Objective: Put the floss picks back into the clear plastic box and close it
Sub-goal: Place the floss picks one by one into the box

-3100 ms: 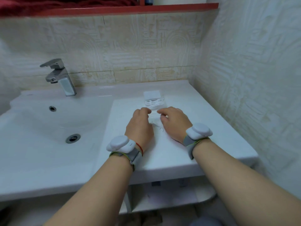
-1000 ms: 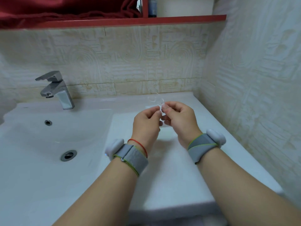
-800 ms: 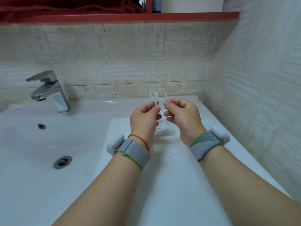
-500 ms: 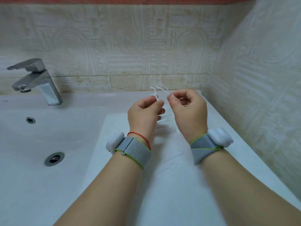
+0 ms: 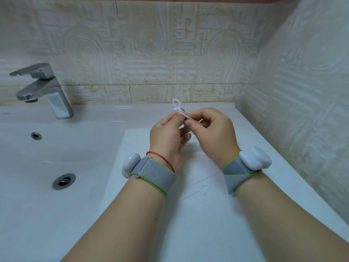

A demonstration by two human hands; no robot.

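Fingers (image 5: pixel 171 120) of our left hand (image 5: pixel 166 137) and right hand (image 5: pixel 213 133) pinch a few floss picks (image 5: pixel 177 107) together, raised above the worktop (image 5: pixel 207 233). Thin and slick, they could twist loose if our pinch shifts, and drop, perhaps into the sink basin (image 5: pixel 47 152). Loose picks (image 5: pixel 202 188) lie faint on the white worktop, easily missed. The clear box is hidden behind our hands.
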